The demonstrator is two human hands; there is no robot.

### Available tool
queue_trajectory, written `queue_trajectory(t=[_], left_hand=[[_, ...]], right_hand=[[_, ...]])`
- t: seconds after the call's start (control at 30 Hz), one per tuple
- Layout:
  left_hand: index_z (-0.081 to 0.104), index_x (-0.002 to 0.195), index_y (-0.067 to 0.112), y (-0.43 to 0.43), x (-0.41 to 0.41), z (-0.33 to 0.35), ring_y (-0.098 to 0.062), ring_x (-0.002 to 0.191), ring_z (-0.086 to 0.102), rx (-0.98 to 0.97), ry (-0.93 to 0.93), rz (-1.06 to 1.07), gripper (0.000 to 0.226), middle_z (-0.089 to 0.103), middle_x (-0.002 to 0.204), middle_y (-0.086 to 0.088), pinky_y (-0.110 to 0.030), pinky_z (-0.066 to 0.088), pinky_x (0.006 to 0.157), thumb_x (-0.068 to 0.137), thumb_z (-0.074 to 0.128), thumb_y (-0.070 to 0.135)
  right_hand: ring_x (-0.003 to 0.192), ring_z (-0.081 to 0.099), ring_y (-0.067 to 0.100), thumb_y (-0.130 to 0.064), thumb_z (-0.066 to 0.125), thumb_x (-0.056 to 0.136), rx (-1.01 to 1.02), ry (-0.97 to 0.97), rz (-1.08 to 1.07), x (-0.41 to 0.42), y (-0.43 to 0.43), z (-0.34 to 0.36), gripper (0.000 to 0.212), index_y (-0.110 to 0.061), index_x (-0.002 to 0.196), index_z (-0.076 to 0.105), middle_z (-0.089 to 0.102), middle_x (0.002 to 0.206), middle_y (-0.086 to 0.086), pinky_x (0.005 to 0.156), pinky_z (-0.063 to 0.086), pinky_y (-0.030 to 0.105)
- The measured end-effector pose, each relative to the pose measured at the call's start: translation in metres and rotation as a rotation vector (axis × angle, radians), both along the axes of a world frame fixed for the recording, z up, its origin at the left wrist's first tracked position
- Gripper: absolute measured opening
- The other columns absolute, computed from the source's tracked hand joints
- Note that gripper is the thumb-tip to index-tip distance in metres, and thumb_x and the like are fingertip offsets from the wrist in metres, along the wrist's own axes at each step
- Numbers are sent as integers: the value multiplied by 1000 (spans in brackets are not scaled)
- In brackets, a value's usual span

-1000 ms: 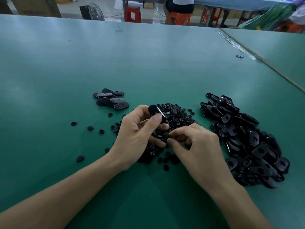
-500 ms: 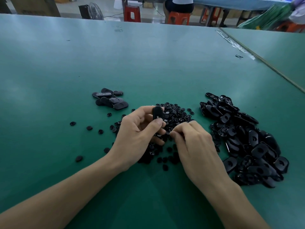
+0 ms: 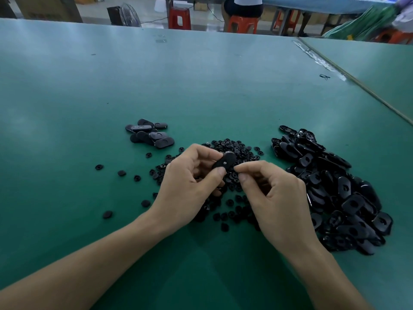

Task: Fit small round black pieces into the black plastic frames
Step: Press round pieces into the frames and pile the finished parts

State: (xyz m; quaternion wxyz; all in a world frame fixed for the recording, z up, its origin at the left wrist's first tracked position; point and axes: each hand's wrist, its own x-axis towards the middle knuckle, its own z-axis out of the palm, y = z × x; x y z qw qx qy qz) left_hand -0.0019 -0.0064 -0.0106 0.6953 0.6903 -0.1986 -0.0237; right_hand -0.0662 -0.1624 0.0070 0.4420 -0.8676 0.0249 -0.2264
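Two hands work over a green worktop point(image 3: 201, 86). There are three groups of black parts, and one frame is lifted clear of them.

The left hand point(image 3: 187, 186) has its grip closed on a single black plastic frame point(image 3: 224, 162), pinched between thumb and curled fingers just above the middle heap. The frame is an elongated oval. Its long axis runs from lower left up to upper right, its flat face is turned toward the camera, and a small pale dot sits near the centre.

The right hand point(image 3: 274, 198) is just beside the frame's lower right edge, with thumb and forefinger tips drawn together. I cannot tell whether that grip holds a round piece, because the fingertips hide the gap.

Under and behind both hands lies the heap of small round black pieces point(image 3: 234, 146), far too many to count. At least five stray round pieces point(image 3: 121, 173) lie apart on the worktop to the left.

To the right is the large pile of frames point(image 3: 335, 193), several dozen lying at all angles, many showing a central hole. At the far left sits a small cluster of frames point(image 3: 149, 135), about seven of them overlapping.

Beyond the worktop stand one red stool point(image 3: 180, 17), an orange stool point(image 3: 242, 24) with a person seated on it, and a floor fan point(image 3: 125, 15).
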Motion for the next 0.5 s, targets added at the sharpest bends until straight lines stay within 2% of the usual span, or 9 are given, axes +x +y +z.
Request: queue_trajectory(t=[0.1, 0.23, 0.33, 0.5], left_hand=[[71, 98, 24, 0, 0, -1, -15, 73, 72, 6, -21, -2, 21, 74, 82, 0, -25, 59, 65, 88, 67, 6], [76, 98, 29, 0, 0, -2, -17, 71, 73, 1, -23, 8, 23, 76, 79, -2, -25, 59, 66, 87, 68, 10], [78, 98, 32, 0, 0, -1, -17, 73, 75, 20, -23, 7, 24, 77, 82, 0, -26, 60, 67, 86, 69, 14], [78, 100, 31, 2, -1, 0, -17, 73, 75, 57, -32, 4, 23, 78, 81, 2, -32, 62, 70, 85, 69, 15]], right_hand=[[76, 66, 9, -14, 68, 94, 42, -42, 9, 0, 2, 1, 21, -32, 101, 74, 70, 81, -15, 65, 50, 16], [78, 70, 4, -13, 75, 88, 157, -19, 19, 1, 2, 2, 22, -33, 96, 71, 72, 84, -19, 70, 54, 16], [79, 71, 4, -11, 76, 86, 162, -11, 44, 0, 2, 2, 21, -31, 89, 75, 73, 81, -17, 71, 53, 13], [79, 70, 6, -12, 77, 86, 160, 9, 29, 0, 1, 0, 19, -31, 91, 78, 73, 81, -14, 69, 51, 12]])
